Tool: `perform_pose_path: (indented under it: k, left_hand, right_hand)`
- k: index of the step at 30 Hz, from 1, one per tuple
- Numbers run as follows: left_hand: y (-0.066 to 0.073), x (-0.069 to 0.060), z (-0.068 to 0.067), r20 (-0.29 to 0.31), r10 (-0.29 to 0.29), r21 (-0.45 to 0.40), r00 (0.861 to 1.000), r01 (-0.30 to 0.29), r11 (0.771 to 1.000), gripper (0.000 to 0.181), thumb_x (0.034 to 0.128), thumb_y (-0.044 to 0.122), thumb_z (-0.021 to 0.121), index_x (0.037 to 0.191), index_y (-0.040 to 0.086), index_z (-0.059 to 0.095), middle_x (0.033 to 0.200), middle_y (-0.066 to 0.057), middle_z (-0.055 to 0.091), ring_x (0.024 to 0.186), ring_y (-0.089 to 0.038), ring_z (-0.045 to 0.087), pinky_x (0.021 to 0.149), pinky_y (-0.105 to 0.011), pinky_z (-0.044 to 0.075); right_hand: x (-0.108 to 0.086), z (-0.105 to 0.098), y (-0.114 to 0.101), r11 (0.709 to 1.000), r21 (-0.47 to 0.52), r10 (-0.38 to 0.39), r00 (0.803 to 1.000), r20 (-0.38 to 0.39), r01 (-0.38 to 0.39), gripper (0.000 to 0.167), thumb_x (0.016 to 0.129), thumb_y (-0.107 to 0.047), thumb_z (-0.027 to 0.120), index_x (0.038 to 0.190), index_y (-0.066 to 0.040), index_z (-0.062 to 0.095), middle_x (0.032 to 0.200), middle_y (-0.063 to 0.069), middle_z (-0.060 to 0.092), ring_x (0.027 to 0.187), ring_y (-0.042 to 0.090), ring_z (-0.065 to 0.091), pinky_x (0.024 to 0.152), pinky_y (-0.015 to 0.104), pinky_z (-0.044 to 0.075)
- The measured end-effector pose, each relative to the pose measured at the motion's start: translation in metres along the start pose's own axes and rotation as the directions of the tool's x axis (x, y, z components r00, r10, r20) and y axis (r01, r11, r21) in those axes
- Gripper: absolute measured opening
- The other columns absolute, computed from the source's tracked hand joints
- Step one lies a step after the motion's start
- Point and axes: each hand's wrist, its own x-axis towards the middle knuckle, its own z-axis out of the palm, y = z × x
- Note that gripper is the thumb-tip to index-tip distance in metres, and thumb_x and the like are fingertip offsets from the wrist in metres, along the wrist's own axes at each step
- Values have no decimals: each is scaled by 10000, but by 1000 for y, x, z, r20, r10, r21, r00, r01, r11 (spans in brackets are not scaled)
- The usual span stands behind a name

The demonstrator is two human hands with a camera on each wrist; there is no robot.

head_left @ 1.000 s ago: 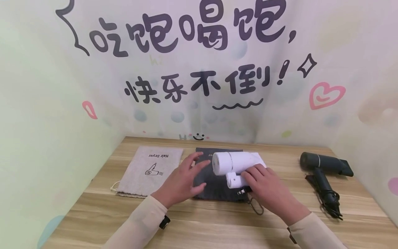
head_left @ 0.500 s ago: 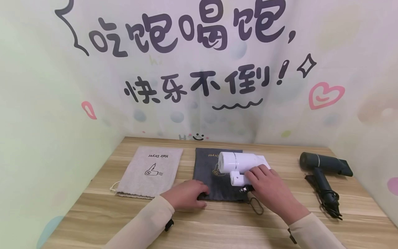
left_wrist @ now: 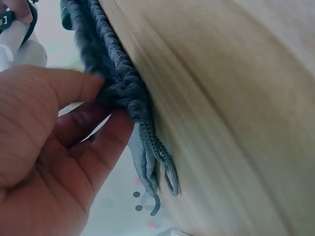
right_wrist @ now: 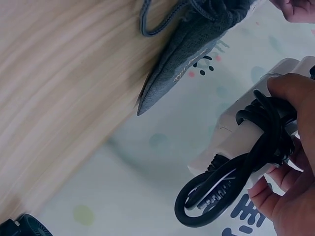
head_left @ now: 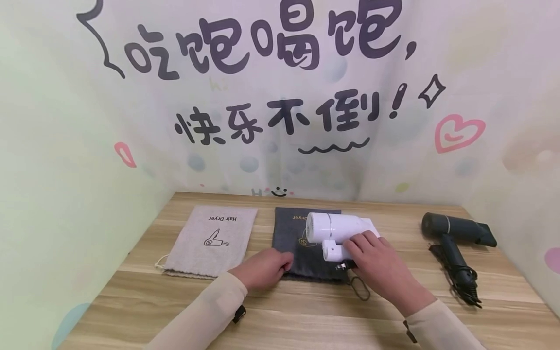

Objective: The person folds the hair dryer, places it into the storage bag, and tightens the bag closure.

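My right hand (head_left: 377,260) grips a white folding hair dryer (head_left: 339,227) by its folded handle, above the right part of a dark grey drawstring bag (head_left: 302,262). In the right wrist view the dryer's black cord (right_wrist: 261,142) is bundled around the handle. My left hand (head_left: 264,267) is at the bag's near left corner. The left wrist view shows the thumb and fingers pinching the gathered mouth of the bag (left_wrist: 125,91), next to a small drawstring loop (left_wrist: 170,172). Another cord loop (head_left: 360,289) lies at the bag's near right corner.
On the wooden table (head_left: 306,321), a light grey "Hair Dryer" bag (head_left: 214,243) lies to the left. A black hair dryer (head_left: 457,231) with its cord wrapped lies to the right. A printed curtain (head_left: 280,165) hangs behind the table.
My left hand has come down and nearer from beside the white hair dryer, and now pinches the dark bag's edge. The right hand has shifted the dryer slightly right.
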Motion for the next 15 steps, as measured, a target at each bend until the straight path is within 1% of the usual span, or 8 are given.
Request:
perform_pose_path:
  k: [2, 4, 6, 8, 11, 15]
  left_hand:
    - [0, 0, 0, -11, 9, 2, 1000, -9, 1000, 209, 894, -31, 581, 795, 152, 566, 669, 91, 482, 621, -77, 469, 593, -217, 418]
    - [1, 1, 0, -13, 6, 7, 1000, -6, 1000, 220, 890, -39, 579, 795, 156, 617, 700, 94, 539, 653, -73, 507, 627, -225, 451]
    - [1, 1, 0, 0, -11, 13, 1000, 11, 1000, 216, 904, -20, 582, 826, 162, 668, 756, 90, 603, 704, -74, 558, 679, -243, 488]
    - [0, 3, 0, 25, -38, 12, 999, 38, 999, 193, 912, 11, 590, 875, 163, 704, 817, 83, 650, 763, -76, 597, 728, -258, 509]
    - [-1, 4, 0, 55, -62, 10, 997, 62, 998, 160, 893, 41, 623, 957, 154, 718, 918, 62, 667, 846, -89, 618, 784, -281, 519]
    - [-3, 4, -2, 70, -64, -23, 995, 66, 998, 197, 850, 27, 652, 1001, 138, 712, 986, 51, 633, 895, -91, 594, 829, -287, 509]
  right_hand:
    - [0, -1, 0, 1000, 2, 0, 1000, -3, 0, 570, 645, -160, 906, 1111, -73, 588, 1044, 92, 594, 974, 310, 543, 749, 468, 512]
    - [-1, -1, 0, 1000, 0, -1, 1000, -3, 1, 574, 645, -162, 907, 1112, -72, 586, 1045, 93, 594, 976, 311, 542, 747, 468, 510]
    - [0, -2, 0, 1000, -2, -1, 1000, -3, 1, 579, 643, -164, 910, 1114, -72, 585, 1047, 93, 595, 979, 311, 544, 749, 469, 510]
    - [0, -3, -1, 1000, -4, -1, 1000, -2, 1, 587, 638, -167, 915, 1114, -72, 584, 1047, 92, 595, 982, 310, 544, 751, 468, 511]
    - [1, -5, -3, 1000, 1, -2, 1000, -3, 2, 597, 629, -168, 921, 1114, -72, 586, 1048, 90, 593, 981, 307, 546, 757, 465, 513]
    - [0, -6, -4, 1000, 7, -11, 1000, -14, 11, 611, 609, -169, 929, 1106, -68, 588, 1041, 87, 587, 971, 305, 544, 747, 460, 514]
